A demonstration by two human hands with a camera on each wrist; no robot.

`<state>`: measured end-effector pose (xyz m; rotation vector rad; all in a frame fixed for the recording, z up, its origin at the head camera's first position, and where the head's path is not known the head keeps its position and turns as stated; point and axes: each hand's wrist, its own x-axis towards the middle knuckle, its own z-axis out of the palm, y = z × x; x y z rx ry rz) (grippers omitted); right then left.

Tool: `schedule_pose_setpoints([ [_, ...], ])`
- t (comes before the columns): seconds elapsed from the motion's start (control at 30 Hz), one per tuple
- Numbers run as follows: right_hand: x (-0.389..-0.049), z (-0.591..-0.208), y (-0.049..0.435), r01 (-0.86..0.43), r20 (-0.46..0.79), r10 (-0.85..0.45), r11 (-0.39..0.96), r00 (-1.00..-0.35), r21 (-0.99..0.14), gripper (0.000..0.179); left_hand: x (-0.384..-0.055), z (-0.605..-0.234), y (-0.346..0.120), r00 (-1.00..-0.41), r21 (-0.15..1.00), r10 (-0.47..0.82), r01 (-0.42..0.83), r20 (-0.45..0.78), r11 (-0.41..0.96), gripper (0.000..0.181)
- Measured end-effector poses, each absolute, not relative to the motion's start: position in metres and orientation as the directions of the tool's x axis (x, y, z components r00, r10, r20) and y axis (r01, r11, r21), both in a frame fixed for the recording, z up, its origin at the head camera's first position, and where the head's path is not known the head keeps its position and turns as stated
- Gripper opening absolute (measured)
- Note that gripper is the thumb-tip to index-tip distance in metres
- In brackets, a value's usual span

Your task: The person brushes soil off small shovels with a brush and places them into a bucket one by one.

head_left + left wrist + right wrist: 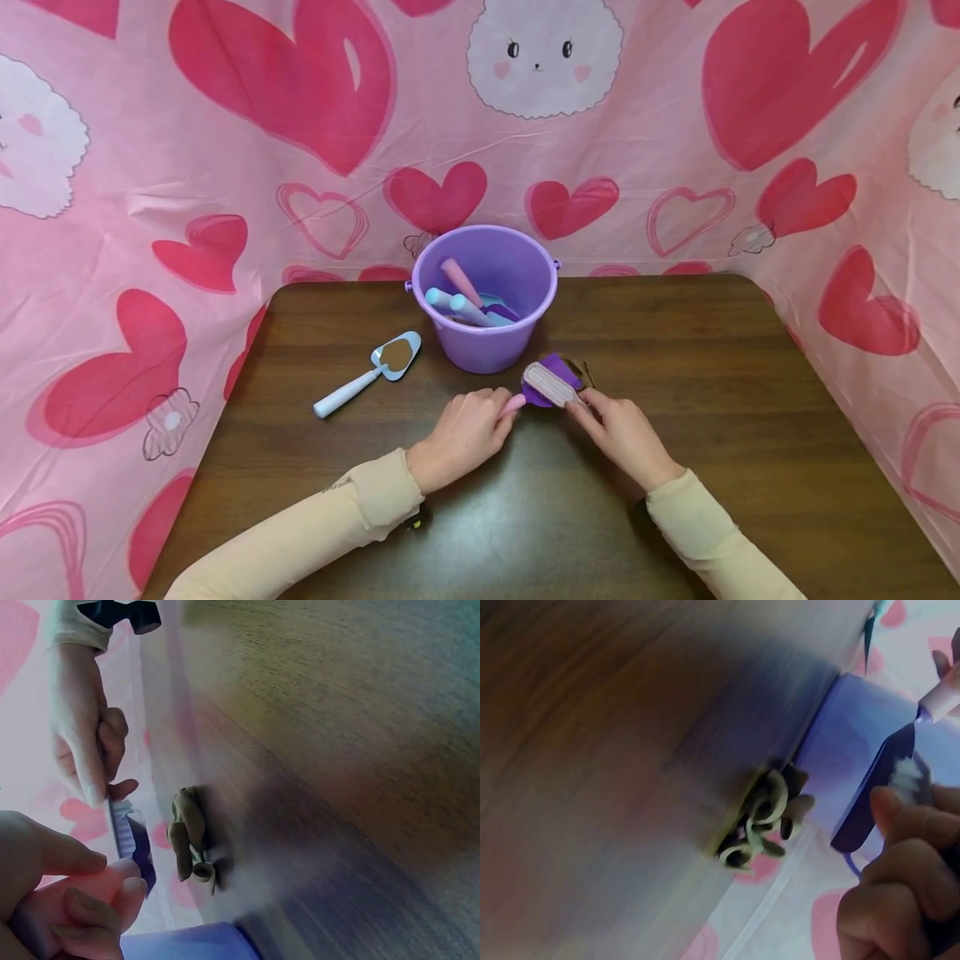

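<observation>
My left hand grips the pink handle of a small shovel with a purple blade. In my right hand is a pale scrub brush, pinched at one end. The brush lies across the shovel blade, and its white bristles face the blade in the left wrist view. Both tools are above the table in front of the bucket. Just behind them, an olive-brown, curled bundle rests on the table; its kind is unclear.
A purple bucket stands at the table's back, holding several tools with pink and blue handles. To its left lies a light-blue trowel with a brown patch on its blade. A pink heart-patterned cloth surrounds the wooden table.
</observation>
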<state>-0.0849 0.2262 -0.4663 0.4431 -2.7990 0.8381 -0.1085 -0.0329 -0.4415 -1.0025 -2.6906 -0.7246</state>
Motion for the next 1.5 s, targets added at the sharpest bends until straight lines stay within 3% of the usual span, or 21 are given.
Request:
schedule_pose_setpoints([
  [0.3, -0.086, -0.462, 0.241, -0.195, 0.276, -0.061, 0.851, -0.959, -0.488, 0.018, -0.108, -0.442, -0.035, -0.781, 0.439, 0.557, 0.622, 0.283, 0.649, 0.018],
  [0.5, -0.080, -0.456, 0.245, -0.210, 0.361, -0.007, 0.824, -0.933, -0.527, 0.014, -0.111, -0.441, -0.037, -0.845, 0.573, 0.503, 0.506, 0.181, 0.645, 0.025],
  [0.7, -0.074, -0.445, 0.244, -0.242, 0.436, 0.023, 0.804, -0.900, -0.543, 0.008, -0.112, -0.442, -0.041, -0.855, 0.627, 0.487, 0.480, 0.177, 0.614, 0.024],
  [1.03, -0.068, -0.438, 0.242, -0.251, 0.386, -0.014, 0.780, -0.922, -0.573, 0.008, -0.111, -0.444, -0.041, -0.869, 0.717, 0.479, 0.414, 0.128, 0.560, 0.012],
  [1.3, -0.070, -0.441, 0.233, -0.254, 0.269, -0.097, 0.719, -0.958, -0.647, 0.011, -0.109, -0.452, -0.041, -0.871, 0.710, 0.483, 0.395, 0.087, 0.583, 0.016],
  [1.5, -0.073, -0.447, 0.224, -0.271, 0.202, -0.181, 0.697, -0.962, -0.664, 0.017, -0.108, -0.458, -0.041, -0.856, 0.771, 0.510, 0.380, 0.084, 0.511, 0.026],
])
